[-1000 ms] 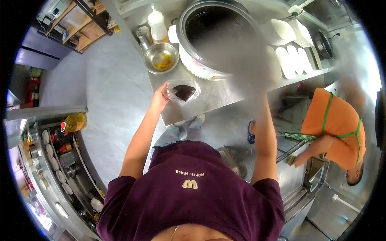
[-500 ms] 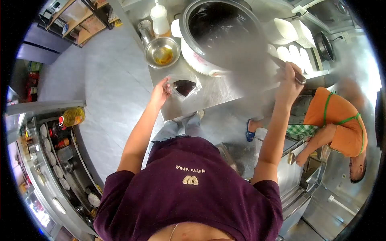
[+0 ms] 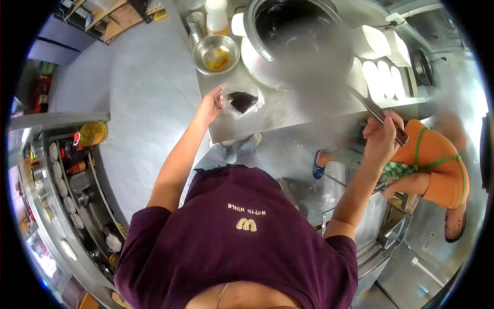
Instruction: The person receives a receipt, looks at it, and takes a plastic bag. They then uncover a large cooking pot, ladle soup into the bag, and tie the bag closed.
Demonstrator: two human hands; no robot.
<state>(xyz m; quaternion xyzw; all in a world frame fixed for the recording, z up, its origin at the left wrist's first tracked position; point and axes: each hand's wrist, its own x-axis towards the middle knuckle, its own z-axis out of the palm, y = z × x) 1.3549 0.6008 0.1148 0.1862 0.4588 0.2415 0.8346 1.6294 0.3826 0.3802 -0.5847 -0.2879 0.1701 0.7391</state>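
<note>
My left hand (image 3: 211, 104) pinches the edge of a clear plastic bag (image 3: 243, 103) with dark contents, at the near edge of the steel table. In my right hand (image 3: 382, 138) is a long metal utensil (image 3: 371, 106) with a dark handle. Its far end is lost in a grey blur, so its kind does not show. Beyond the bag stands a big round white pot (image 3: 256, 64) with a grey rim and something dark inside. The blur covers its right side. A steel bowl (image 3: 198, 56) with yellow-brown liquid sits left of the pot.
Behind the bowl are a squeeze bottle (image 3: 216, 18) and a metal shaker (image 3: 195, 24). White containers (image 3: 371, 41) stand at the table's right. A co-worker in orange (image 3: 440, 159) bends over a steel unit on the right. An oil bottle (image 3: 92, 135) is at left.
My right hand has drawn the utensil back, nearer my body and slightly right. My left hand still holds the bag. The view has shifted a little, and the co-worker's arm has moved.
</note>
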